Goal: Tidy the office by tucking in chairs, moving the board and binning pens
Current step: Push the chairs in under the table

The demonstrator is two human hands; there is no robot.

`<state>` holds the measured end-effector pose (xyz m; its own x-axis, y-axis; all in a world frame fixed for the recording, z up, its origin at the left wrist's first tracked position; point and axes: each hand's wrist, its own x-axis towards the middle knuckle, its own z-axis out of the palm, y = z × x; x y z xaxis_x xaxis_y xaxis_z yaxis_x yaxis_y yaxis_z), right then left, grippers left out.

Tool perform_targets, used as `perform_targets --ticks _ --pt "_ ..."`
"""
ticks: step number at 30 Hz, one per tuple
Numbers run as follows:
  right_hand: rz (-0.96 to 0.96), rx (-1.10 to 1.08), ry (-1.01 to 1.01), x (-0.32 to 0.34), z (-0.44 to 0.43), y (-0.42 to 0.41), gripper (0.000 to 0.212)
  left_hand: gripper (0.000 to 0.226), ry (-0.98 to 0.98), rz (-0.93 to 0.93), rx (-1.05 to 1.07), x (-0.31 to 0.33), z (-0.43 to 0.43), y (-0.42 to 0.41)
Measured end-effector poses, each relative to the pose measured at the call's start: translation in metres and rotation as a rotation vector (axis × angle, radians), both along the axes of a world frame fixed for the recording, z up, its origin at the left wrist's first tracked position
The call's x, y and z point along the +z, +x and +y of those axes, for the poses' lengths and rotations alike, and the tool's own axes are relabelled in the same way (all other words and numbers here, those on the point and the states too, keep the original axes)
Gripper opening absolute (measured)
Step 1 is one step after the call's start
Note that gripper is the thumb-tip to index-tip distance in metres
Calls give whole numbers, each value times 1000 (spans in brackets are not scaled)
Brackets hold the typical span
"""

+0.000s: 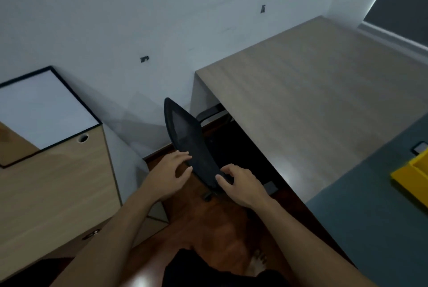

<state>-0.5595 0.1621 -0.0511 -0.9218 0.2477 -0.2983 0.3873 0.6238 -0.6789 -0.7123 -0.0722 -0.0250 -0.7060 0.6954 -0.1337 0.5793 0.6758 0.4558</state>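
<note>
A black mesh office chair (188, 136) stands at the open side of a wooden desk (312, 106); its seat is hidden under the desk top and only the backrest and one armrest show. My left hand (170, 174) touches the backrest's top edge with straight, spread fingers. My right hand (239, 184) rests on the same edge closer to me, its fingers curled over the rim. A white board with a black frame (44, 110) lies flat on the wooden cabinet at the left.
The wooden cabinet (58, 194) stands close on the left with a narrow strip of red-brown floor (220, 228) between it and the desk. A yellow tray (414, 177) sits on a grey-green surface at the right. A white wall lies behind.
</note>
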Motion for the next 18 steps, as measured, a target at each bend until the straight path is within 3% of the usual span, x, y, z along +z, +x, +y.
perform_targets --ticks 11,18 --pt "-32 -272 -16 -19 -39 -103 61 67 -151 124 -440 -27 33 -177" --pt "-135 -475 -66 -34 -86 -135 65 66 -376 158 -811 -49 63 -253"
